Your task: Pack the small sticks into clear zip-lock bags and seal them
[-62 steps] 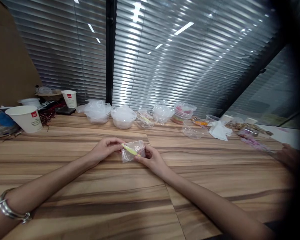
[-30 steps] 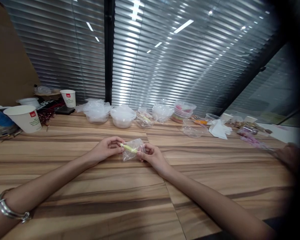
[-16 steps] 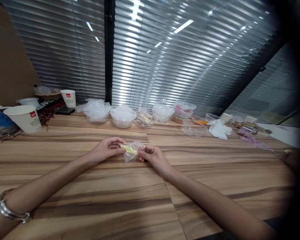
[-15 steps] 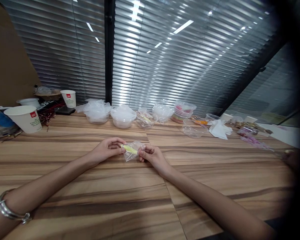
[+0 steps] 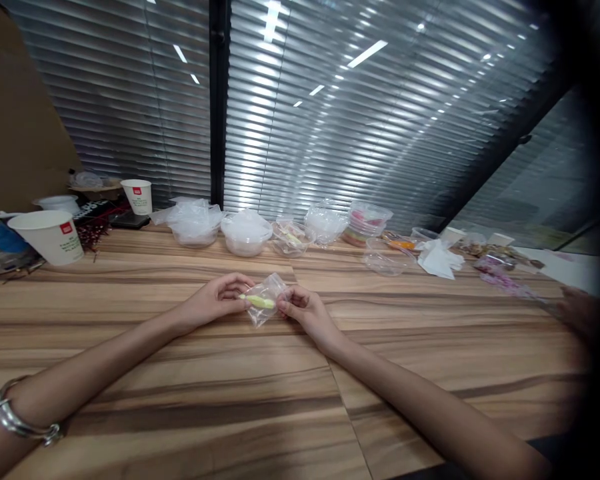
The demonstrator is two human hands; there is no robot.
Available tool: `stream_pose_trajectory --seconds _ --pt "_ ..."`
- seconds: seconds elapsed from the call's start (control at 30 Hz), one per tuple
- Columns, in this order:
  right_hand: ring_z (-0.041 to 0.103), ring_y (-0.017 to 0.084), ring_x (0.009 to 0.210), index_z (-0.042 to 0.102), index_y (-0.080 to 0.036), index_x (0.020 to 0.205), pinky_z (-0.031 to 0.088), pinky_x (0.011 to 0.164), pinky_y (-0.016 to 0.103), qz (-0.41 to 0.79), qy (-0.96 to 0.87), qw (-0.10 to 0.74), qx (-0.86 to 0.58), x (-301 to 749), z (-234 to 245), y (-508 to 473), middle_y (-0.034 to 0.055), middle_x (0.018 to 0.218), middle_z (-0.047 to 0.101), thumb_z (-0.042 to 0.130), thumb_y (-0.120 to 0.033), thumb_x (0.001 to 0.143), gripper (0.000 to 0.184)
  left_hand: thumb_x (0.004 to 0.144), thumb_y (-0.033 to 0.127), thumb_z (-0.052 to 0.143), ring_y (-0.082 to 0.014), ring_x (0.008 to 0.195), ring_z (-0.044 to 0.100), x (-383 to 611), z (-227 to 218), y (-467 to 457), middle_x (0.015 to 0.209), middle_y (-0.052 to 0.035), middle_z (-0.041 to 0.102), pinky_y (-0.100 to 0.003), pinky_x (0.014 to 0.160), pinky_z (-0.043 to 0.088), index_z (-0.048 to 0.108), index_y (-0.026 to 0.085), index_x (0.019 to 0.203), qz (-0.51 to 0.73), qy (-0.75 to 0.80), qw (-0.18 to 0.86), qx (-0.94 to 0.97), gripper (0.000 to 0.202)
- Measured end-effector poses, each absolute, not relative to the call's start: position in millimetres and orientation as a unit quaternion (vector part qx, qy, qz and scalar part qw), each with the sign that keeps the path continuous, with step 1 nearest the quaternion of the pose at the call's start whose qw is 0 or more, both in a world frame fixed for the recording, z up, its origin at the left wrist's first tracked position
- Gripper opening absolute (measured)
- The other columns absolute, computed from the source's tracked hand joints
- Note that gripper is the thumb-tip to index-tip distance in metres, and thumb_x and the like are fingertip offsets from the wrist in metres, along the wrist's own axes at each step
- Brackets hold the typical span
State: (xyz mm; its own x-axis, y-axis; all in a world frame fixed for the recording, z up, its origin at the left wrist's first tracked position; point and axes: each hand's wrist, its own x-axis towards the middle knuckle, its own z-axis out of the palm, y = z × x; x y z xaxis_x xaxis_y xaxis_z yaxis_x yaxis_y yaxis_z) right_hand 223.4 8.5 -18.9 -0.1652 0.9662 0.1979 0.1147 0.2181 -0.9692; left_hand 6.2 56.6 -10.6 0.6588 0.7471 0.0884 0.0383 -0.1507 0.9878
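Both my hands hold a small clear plastic bag [image 5: 264, 298] just above the wooden table [image 5: 230, 387], near its middle. A thin yellow-green stick [image 5: 257, 301] lies inside the bag. My left hand [image 5: 215, 301] pinches the bag's left end, where the stick pokes toward my fingers. My right hand [image 5: 300, 309] pinches the right edge with curled fingers. A metal bracelet [image 5: 23, 423] is on my left wrist.
Along the far edge stand clear plastic bowls [image 5: 247, 235] and bags [image 5: 190, 217], a lidded tub of coloured items [image 5: 366, 223] and white tissue [image 5: 437, 259]. Paper cups [image 5: 50, 237] stand at the left. Another person's hand [image 5: 577, 310] rests at the right edge.
The bag has tilted and shifted slightly, its right corner lifted, as my fingers worked along it. My hands have moved a little closer together. The other person's hand at the right has shifted.
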Motion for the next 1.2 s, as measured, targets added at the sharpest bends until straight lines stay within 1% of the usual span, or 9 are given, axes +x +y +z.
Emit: stream_pose_trajectory --seconds 0.1,0.17,0.27,0.37,0.6,0.77,0.97,1.1,1.2 --pt "0.048 0.013 0.062 0.06 -0.016 0.073 0.037 0.058 0.025 0.448 -0.632 0.465 -0.428 225 -22 10 0.0009 0.067 0.056 0.061 -0.038 0.076 0.022 0.072 0.024 0.066 -0.0187 0.101 0.056 6 -7 52 0.114 -0.007 0.055 -0.032 0.086 0.044 0.032 0.028 0.132 0.3 0.256 0.602 0.695 0.068" --pt "0.05 0.013 0.066 0.061 -0.016 0.075 0.038 0.062 0.025 0.439 -0.659 0.449 -0.414 225 -24 10 0.0018 0.071 0.057 0.056 -0.036 0.08 0.021 0.072 0.024 0.065 -0.0195 0.104 0.055 6 -4 50 0.122 -0.0075 0.05 -0.032 0.086 0.044 0.025 0.032 0.136 0.296 0.25 0.596 0.703 0.075" --pt "0.053 0.015 0.077 0.061 -0.019 0.092 0.041 0.07 0.027 0.431 -0.682 0.439 -0.396 223 -25 7 0.0031 0.084 0.059 0.054 -0.034 0.082 0.02 0.075 0.026 0.062 -0.0208 0.106 0.053 6 -2 49 0.12 -0.0077 0.052 -0.031 0.086 0.043 0.036 0.028 0.131 0.267 0.253 0.581 0.726 0.062" --pt "0.053 0.014 0.076 0.053 -0.022 0.107 0.043 0.068 0.027 0.441 -0.665 0.451 -0.4 221 -24 5 0.0021 0.085 0.058 0.057 -0.034 0.08 0.03 0.075 0.028 0.062 -0.0185 0.095 0.057 6 -5 50 0.103 -0.0053 0.059 -0.029 0.078 0.045 0.044 0.024 0.121 0.265 0.259 0.58 0.726 0.05" --pt "0.049 0.011 0.064 0.049 -0.021 0.109 0.039 0.057 0.023 0.447 -0.639 0.475 -0.408 223 -24 5 -0.0009 0.073 0.053 0.056 -0.033 0.081 0.031 0.073 0.029 0.064 -0.012 0.074 0.054 7 -11 54 0.082 0.0004 0.055 -0.024 0.067 0.044 0.048 0.018 0.086 0.243 0.246 0.569 0.746 0.023" --pt "0.053 0.013 0.074 0.052 -0.021 0.107 0.042 0.064 0.024 0.463 -0.635 0.479 -0.39 222 -22 2 0.0009 0.08 0.056 0.053 -0.034 0.084 0.027 0.074 0.027 0.064 -0.016 0.09 0.053 6 -11 56 0.101 -0.0055 0.053 -0.026 0.074 0.044 0.054 0.015 0.081 0.262 0.22 0.491 0.801 0.017" --pt "0.055 0.017 0.093 0.042 -0.027 0.121 0.046 0.075 0.029 0.475 -0.647 0.45 -0.392 219 -20 -1 0.0054 0.113 0.054 0.058 -0.031 0.081 0.044 0.075 0.029 0.062 -0.0168 0.095 0.051 4 -10 57 0.108 -0.0058 0.046 -0.028 0.079 0.045 0.056 0.015 0.073 0.342 0.257 0.438 0.79 0.015" --pt "0.058 0.014 0.083 0.044 -0.025 0.118 0.047 0.074 0.029 0.472 -0.632 0.464 -0.405 221 -27 6 0.0042 0.104 0.057 0.06 -0.027 0.078 0.043 0.078 0.029 0.059 -0.0169 0.098 0.05 4 -9 58 0.105 -0.0047 0.045 -0.028 0.083 0.045 0.056 0.016 0.073 0.383 0.283 0.412 0.777 0.014" --pt "0.059 0.013 0.075 0.05 -0.021 0.111 0.048 0.071 0.028 0.484 -0.619 0.479 -0.392 223 -31 11 0.0028 0.092 0.059 0.06 -0.028 0.078 0.035 0.079 0.029 0.058 -0.0177 0.099 0.051 4 -11 59 0.107 -0.0054 0.046 -0.03 0.086 0.044 0.059 0.018 0.086 0.374 0.272 0.424 0.779 0.013"
